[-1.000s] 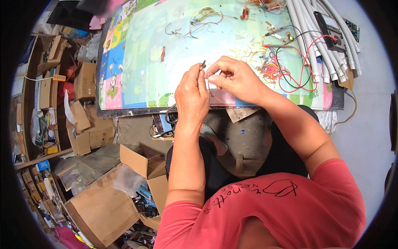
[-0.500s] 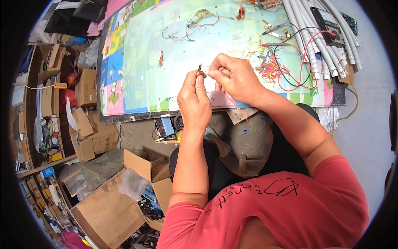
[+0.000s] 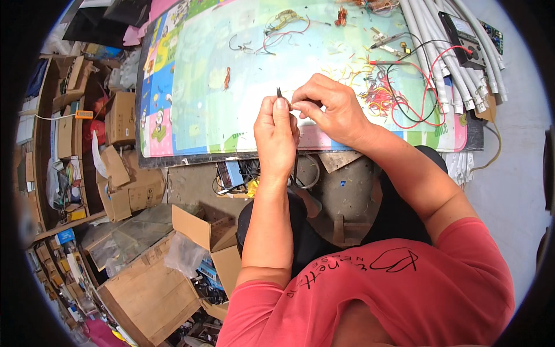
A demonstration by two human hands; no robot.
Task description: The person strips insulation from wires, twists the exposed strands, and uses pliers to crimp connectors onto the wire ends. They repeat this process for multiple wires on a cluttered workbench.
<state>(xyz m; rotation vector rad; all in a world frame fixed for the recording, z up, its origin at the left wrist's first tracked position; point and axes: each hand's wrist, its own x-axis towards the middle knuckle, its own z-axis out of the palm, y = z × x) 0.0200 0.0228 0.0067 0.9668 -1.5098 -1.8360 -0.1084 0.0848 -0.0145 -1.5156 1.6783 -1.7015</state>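
Over the near part of the table my left hand is closed in a pinch, thumb uppermost. A small dark pointed piece sticks up beyond its thumb tip; the rest of this piece is hidden by the fingers. Close beside it on the right, my right hand has its thumb and forefinger pressed together. Its fingertips almost meet the left hand, and whatever they hold is too small to make out. To the right of my hands lies a loose pile of short red, yellow and dark wire pieces.
The table mat carries a wire bundle and tangled wires. At the right are a multimeter with red and black leads, and grey tubes. Cardboard boxes and shelves stand left. A dark cable loop hangs below the edge.
My left thumb has slid up over the dark piece, covering its brownish lower part. My right fingers stay pinched close by. A dark cable loop now shows below the left hand.
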